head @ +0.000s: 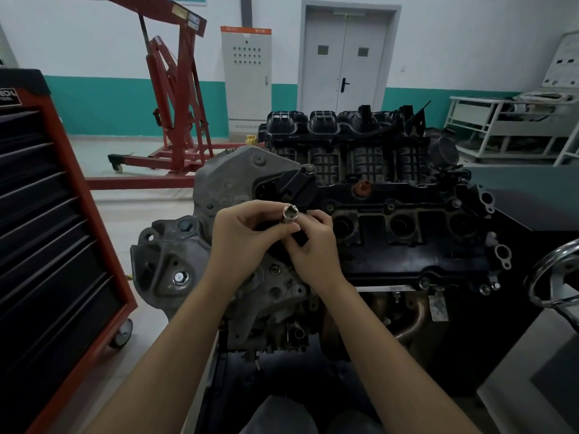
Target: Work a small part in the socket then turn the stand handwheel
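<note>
Your left hand point(247, 233) has its fingers and thumb curled round a small metal socket point(289, 213), holding it up with its open hexagonal end turned toward you. Your right hand point(313, 245) meets it from the other side, fingers bent and pinching at the lower part of the same socket, so that both hands grip the 1 piece between them; exactly how the right fingertips sit on it is hidden by the left thumb. The socket is held in the air just above the near left corner of the engine point(391, 245), in front of the round black oil filler cap point(296, 186) and close to the grey timing cover point(238, 177). Along the dark valve cover to the right of your hands run 3 visible round plug wells point(402, 227), and behind them sits the ribbed black intake manifold point(344, 126), with a small orange cap point(362, 187) between. To your left stands a red tool cabinet point(47, 245) with black drawers, on castors. Farther back on the floor is a red engine hoist point(175, 98), beside it a grey electrical cabinet point(246, 79), then a grey double door point(344, 64). At the right edge a chrome handwheel point(551, 270) shows, with a white metal rack point(501, 126) behind it.
</note>
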A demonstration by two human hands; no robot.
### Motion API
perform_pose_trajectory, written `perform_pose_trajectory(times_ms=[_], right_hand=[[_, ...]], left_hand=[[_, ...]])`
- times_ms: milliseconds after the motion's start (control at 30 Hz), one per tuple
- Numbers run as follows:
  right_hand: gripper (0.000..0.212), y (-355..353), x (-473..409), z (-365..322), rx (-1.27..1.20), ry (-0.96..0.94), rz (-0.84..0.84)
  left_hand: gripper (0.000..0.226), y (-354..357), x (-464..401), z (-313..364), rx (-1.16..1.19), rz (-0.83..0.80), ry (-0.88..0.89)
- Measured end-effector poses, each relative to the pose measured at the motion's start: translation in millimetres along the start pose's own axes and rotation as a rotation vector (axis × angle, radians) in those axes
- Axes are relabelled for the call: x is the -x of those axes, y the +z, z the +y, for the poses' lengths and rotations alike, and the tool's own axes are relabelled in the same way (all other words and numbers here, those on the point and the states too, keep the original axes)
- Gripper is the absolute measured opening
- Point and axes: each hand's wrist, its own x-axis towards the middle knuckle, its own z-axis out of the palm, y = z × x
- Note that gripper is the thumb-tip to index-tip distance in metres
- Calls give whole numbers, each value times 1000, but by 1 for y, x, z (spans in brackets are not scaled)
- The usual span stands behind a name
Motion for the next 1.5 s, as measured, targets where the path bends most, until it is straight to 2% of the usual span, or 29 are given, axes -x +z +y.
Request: perform_pose_trajectory(times_ms=[200, 267, 400, 567, 667, 800, 967, 1067, 1200, 1367, 1500], right_hand=[[18, 3, -2, 2, -11, 124, 42], [15, 2, -3, 0, -12, 110, 52], [22, 1, -1, -2, 27, -31, 8], [20, 2, -2, 2, -8, 89, 33], [14, 2, -3, -1, -11, 69, 61], [22, 0, -1, -1, 43, -28, -11], [16, 1, -4, -3, -67, 145, 52], [14, 1, -6, -6, -34, 79, 45], [22, 1, -5, -3, 100, -56, 16], [16, 3, -5, -1, -12, 91, 73], [22, 2, -4, -4, 14, 5, 51]], left_hand=[[24, 0, 0, -1, -100, -55, 69], [21, 0, -1, -2, -149, -16, 83], [32, 1, -1, -2, -33, 9, 3], [26, -1, -1, -4, -43, -37, 31], [22, -1, -1, -4, -62, -2, 50], [25, -1, -2, -3, 13, -13, -1], [25, -1, -1, -1, -30, -13, 50], [25, 0, -1, -3, -38, 56, 36], [33, 1, -1, -2, -21, -15, -13], [25, -2, -2, -1, -26, -34, 27], [27, -1, 0, -1, -16, 1, 1]])
